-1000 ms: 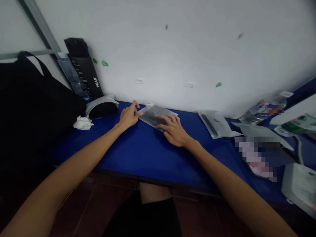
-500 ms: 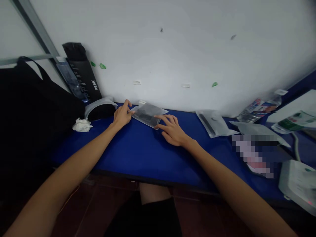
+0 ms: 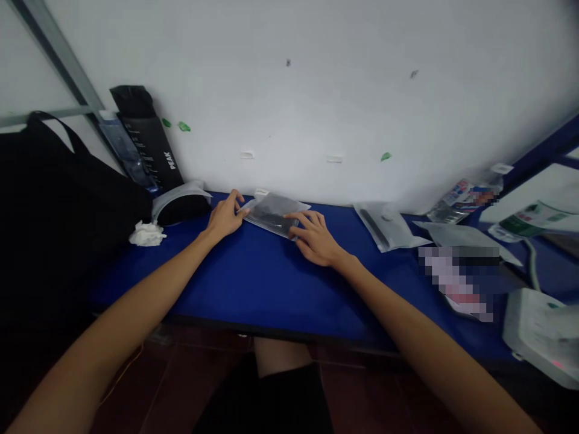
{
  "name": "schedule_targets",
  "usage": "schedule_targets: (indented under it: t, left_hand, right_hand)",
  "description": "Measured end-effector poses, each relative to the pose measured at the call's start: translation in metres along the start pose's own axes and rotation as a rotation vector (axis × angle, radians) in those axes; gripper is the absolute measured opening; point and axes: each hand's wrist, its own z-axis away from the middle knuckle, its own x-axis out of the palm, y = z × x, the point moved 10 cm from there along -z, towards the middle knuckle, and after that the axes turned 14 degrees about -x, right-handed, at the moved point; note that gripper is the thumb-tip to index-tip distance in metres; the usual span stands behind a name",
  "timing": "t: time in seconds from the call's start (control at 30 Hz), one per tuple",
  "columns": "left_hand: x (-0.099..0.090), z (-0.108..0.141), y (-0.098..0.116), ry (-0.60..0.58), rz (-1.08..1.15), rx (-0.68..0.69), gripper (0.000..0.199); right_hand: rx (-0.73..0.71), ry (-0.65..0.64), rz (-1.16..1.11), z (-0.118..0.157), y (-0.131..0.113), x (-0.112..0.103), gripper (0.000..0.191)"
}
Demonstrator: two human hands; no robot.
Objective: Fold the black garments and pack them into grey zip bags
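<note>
A frosted plastic zip pouch [image 3: 274, 214] with something dark inside lies flat on the blue table, close to the wall. At its left corner is my left hand [image 3: 225, 217], fingers bent and thumb against the pouch's edge in a pinch. From the right, my right hand [image 3: 316, 239] rests its spread fingertips on the pouch's right end, partly covering it. What the dark thing in the pouch is cannot be made out.
Left of my hands are a frosted pouch with black contents [image 3: 183, 205], crumpled tissue [image 3: 147, 234], a black bottle [image 3: 154, 144] and a black bag [image 3: 67, 199]. To the right lie another frosted pouch [image 3: 398, 232], plastic bottles [image 3: 456, 199] and a white power strip [image 3: 538, 331].
The view has shifted slightly. Both hands keep nearly the same places at the pouch, with the left thumb still at its corner and the right fingers on its right end.
</note>
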Motion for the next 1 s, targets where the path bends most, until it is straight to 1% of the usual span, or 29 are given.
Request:
schedule_targets:
  t: [0.17, 0.23, 0.3, 0.43, 0.53, 0.57, 0.6, 0.63, 0.7, 0.77, 0.83, 0.9, 1.0]
  left_hand:
    - [0.007, 0.000, 0.003, -0.020, 0.005, 0.031, 0.023]
    - [0.010, 0.000, 0.005, -0.047, 0.032, 0.065, 0.020]
    - [0.011, 0.003, 0.010, -0.069, 0.064, 0.116, 0.018]
    - [0.007, 0.016, 0.030, -0.089, 0.161, 0.224, 0.018]
    - [0.002, 0.032, 0.050, -0.106, 0.273, 0.306, 0.019]
    - [0.000, 0.037, 0.056, -0.110, 0.307, 0.333, 0.020]
    - [-0.002, 0.041, 0.062, -0.107, 0.336, 0.356, 0.022]
    - [-0.005, 0.045, 0.066, -0.098, 0.355, 0.371, 0.024]
    - [-0.011, 0.049, 0.071, -0.059, 0.363, 0.377, 0.029]
    - [-0.018, 0.050, 0.074, -0.009, 0.351, 0.374, 0.031]
    - [-0.025, 0.051, 0.077, 0.038, 0.348, 0.387, 0.029]
    - [-0.031, 0.053, 0.079, 0.080, 0.348, 0.387, 0.024]
    - [-0.039, 0.055, 0.077, 0.171, 0.330, 0.337, 0.021]
  right_hand:
    - [0.007, 0.043, 0.024, 0.001, 0.002, -0.005, 0.027]
    - [0.006, 0.060, 0.012, 0.003, 0.003, -0.004, 0.027]
    - [0.035, 0.092, -0.008, 0.007, 0.010, -0.005, 0.027]
    - [0.159, 0.179, -0.016, 0.020, 0.033, -0.011, 0.024]
    - [0.157, 0.178, -0.022, 0.023, 0.039, -0.012, 0.038]
    - [0.146, 0.184, -0.033, 0.022, 0.039, -0.012, 0.037]
    - [0.140, 0.204, -0.047, 0.023, 0.039, -0.014, 0.031]
    - [0.140, 0.241, -0.064, 0.023, 0.041, -0.017, 0.025]
    - [0.148, 0.353, -0.098, 0.026, 0.045, -0.027, 0.020]
    - [0.161, 0.467, -0.110, 0.031, 0.049, -0.040, 0.020]
    - [0.187, 0.550, -0.097, 0.036, 0.051, -0.054, 0.023]
    - [0.230, 0.607, -0.061, 0.040, 0.051, -0.067, 0.026]
    - [0.273, 0.689, 0.003, 0.045, 0.043, -0.086, 0.026]
